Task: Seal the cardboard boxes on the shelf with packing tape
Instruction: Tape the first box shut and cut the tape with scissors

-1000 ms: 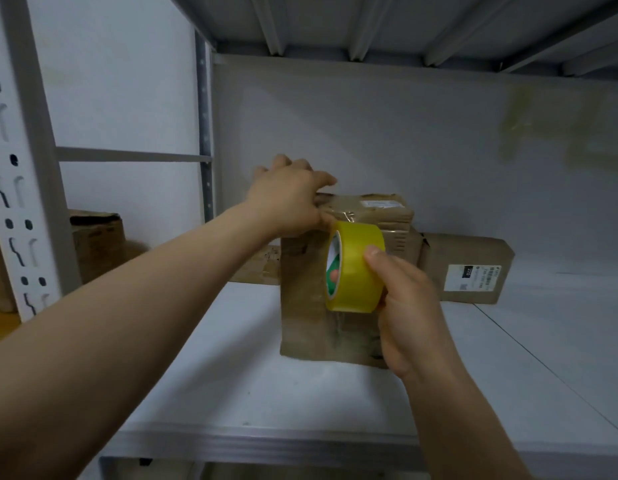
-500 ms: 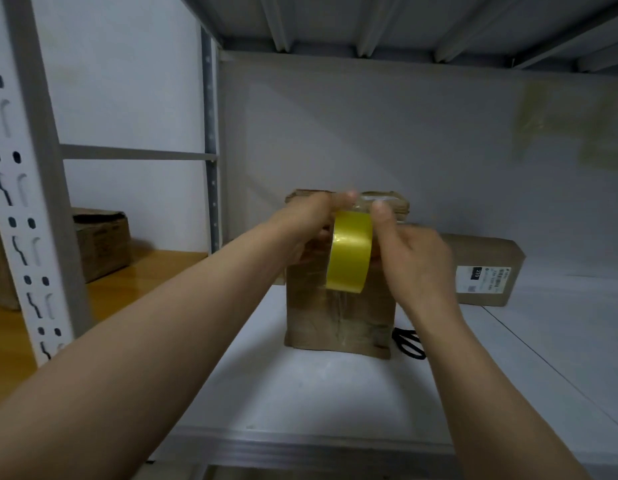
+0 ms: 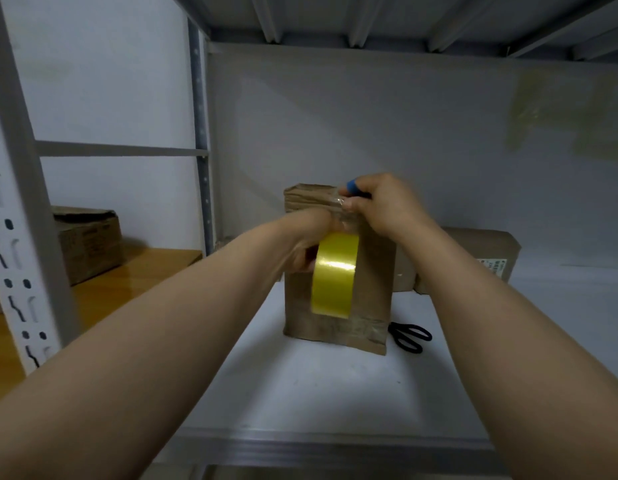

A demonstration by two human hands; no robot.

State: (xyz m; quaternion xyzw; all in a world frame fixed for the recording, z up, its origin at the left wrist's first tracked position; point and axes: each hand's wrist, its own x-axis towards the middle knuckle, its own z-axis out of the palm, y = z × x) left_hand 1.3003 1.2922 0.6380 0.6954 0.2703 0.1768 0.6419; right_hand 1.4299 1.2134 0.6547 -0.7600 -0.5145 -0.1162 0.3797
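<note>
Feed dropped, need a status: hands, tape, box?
Left hand grips roll, in front of box. Right hand pinches strip at box top, something blue-tipped in it. Scissors lie right of box, clear of both hands.

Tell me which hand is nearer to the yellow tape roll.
Left. The left hand grips the tape roll; the right hand is above it, pinching the tape end at the box top.

L hand [image 3: 306, 242] grips tape roll [image 3: 333, 277] on box [image 3: 373, 275]; R hand [image 3: 387, 206] pinches tape strip [image 3: 347, 220] atop.
</note>
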